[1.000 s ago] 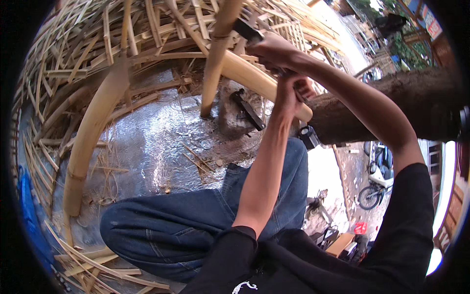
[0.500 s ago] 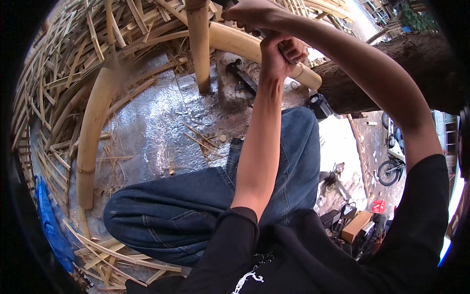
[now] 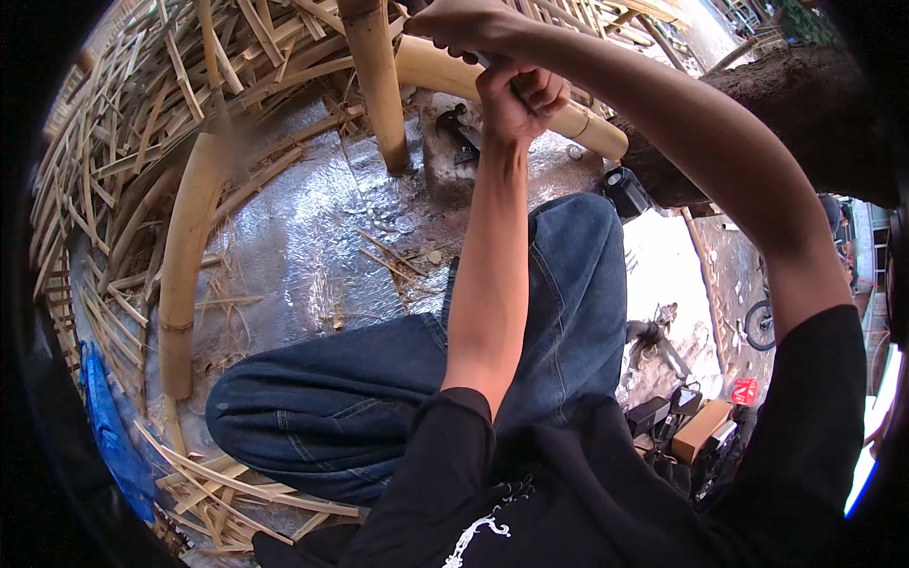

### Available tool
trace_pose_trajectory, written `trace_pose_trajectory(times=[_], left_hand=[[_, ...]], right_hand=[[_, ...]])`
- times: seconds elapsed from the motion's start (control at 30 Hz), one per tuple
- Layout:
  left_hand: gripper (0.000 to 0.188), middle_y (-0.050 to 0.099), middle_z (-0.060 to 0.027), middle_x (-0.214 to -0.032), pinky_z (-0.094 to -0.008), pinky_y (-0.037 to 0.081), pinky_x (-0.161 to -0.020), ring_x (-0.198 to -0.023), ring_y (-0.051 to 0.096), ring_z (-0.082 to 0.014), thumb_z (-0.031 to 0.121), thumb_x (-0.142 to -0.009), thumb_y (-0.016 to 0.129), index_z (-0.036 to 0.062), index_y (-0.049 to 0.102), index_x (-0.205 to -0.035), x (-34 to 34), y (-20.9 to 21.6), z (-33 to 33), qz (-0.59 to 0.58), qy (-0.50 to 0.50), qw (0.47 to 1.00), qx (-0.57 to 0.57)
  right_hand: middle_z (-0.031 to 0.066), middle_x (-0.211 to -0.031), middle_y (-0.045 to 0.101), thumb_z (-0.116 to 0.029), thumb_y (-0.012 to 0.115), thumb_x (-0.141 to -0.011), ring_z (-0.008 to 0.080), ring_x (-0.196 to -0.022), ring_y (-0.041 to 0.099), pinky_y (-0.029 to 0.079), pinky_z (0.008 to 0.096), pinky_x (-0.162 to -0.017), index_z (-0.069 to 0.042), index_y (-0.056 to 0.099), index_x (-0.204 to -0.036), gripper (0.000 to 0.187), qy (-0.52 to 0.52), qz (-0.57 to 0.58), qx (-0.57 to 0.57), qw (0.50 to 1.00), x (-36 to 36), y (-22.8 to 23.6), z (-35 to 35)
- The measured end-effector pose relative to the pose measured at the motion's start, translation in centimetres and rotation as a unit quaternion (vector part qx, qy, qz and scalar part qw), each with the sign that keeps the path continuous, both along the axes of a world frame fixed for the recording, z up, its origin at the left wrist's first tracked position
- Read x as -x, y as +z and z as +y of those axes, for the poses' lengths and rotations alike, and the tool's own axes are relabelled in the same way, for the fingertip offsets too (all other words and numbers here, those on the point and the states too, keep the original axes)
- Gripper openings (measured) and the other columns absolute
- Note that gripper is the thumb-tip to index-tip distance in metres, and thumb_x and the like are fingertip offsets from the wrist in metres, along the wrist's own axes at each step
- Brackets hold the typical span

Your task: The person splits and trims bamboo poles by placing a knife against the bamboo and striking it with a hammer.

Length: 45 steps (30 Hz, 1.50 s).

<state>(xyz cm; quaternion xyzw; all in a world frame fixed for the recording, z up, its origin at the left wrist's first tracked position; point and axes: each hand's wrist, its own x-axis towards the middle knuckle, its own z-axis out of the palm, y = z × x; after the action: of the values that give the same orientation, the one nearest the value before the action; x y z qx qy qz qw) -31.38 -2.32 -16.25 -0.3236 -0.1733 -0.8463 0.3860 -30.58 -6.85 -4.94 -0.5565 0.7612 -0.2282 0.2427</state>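
Note:
My left hand (image 3: 521,102) is closed, its fingers wrapped round a dark, flat, metal-looking tool (image 3: 519,91) above a thick bamboo pole (image 3: 597,133). Crossing above it from the right, my right arm ends in my right hand (image 3: 459,24), curled shut at the upper edge. A grey strip of what looks like the same tool shows between the two hands; its exact kind is hidden by the fingers. The pole lies slantwise beneath the hands. Just left of them, a second bamboo pole (image 3: 379,90) stands tilted.
Split bamboo strips (image 3: 123,142) are heaped at the upper left, and a bamboo length (image 3: 185,275) leans there. My jeans-covered legs (image 3: 322,407) fold over the shiny floor sheet (image 3: 312,218). A log (image 3: 757,123), a black lamp-like object (image 3: 625,189) and a brown box (image 3: 701,429) are rightward.
Both hands have shifted slightly left along the bamboo pole, still closed. The view has moved a little, and the motorcycle at the right is now more hidden by my right arm.

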Motion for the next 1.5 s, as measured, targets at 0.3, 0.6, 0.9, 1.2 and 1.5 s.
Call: trace_pose_trajectory(times=[0.3,0.6,0.9,1.2,1.5], left_hand=[[0.035,0.021,0.0076,-0.044,-0.0240,0.018,-0.036,-0.036,0.021,-0.0071,0.027,-0.084,0.053,0.0183,0.037,-0.054,-0.9,-1.9,-0.5,0.007,0.008,1.000,0.010],[0.033,0.029,0.0045,-0.042,-0.0248,0.024,-0.034,-0.033,0.028,-0.0092,0.029,-0.083,0.051,0.0182,0.041,-0.054,-10.7,-1.8,4.7,-0.213,0.027,0.927,-0.308],[0.013,0.043,0.0001,-0.055,-0.0239,0.032,-0.039,-0.044,0.042,-0.0091,0.010,-0.083,0.058,0.0060,0.050,-0.074,-26.7,5.1,12.6,-0.656,0.111,0.729,-0.160],[0.015,0.046,-0.0030,-0.064,-0.0264,0.036,-0.037,-0.046,0.044,-0.0116,0.009,-0.084,0.061,0.0013,0.049,-0.092,-20.0,9.2,19.2,-0.705,0.170,0.671,-0.153],[0.021,0.054,-0.0042,-0.068,-0.0249,0.042,-0.039,-0.048,0.052,-0.0088,0.003,-0.086,0.065,-0.0001,0.047,-0.096,-15.7,8.3,21.0,-0.667,0.139,0.724,-0.108]], right_hand=[[0.0151,-0.066,0.064,-0.027,0.062,-0.072,0.0192,-0.057,0.065,0.053,0.0320,-0.054,0.005,0.065,-0.073,0.032,0.011,0.078,0.017,0.997,-1.2,-1.2,0.0],[0.0179,-0.060,0.062,-0.023,0.061,-0.073,0.0227,-0.053,0.064,0.051,0.0340,-0.050,0.007,0.062,-0.066,0.030,0.017,-0.042,0.092,0.995,-7.6,-3.6,2.7],[0.0033,-0.066,0.057,-0.021,0.067,-0.082,0.0121,-0.056,0.057,0.048,0.0265,-0.052,0.001,0.059,-0.078,0.024,0.113,-0.571,0.017,0.813,-14.3,-6.8,10.1],[0.0035,-0.074,0.056,-0.025,0.069,-0.083,0.0113,-0.062,0.058,0.048,0.0249,-0.056,-0.001,0.054,-0.089,0.029,0.148,-0.614,-0.086,0.771,-8.0,-2.7,16.5],[0.0024,-0.071,0.055,-0.025,0.067,-0.084,0.0125,-0.059,0.057,0.046,0.0247,-0.054,-0.004,0.055,-0.080,0.025,0.141,-0.669,-0.083,0.725,-2.7,-3.6,18.6]])
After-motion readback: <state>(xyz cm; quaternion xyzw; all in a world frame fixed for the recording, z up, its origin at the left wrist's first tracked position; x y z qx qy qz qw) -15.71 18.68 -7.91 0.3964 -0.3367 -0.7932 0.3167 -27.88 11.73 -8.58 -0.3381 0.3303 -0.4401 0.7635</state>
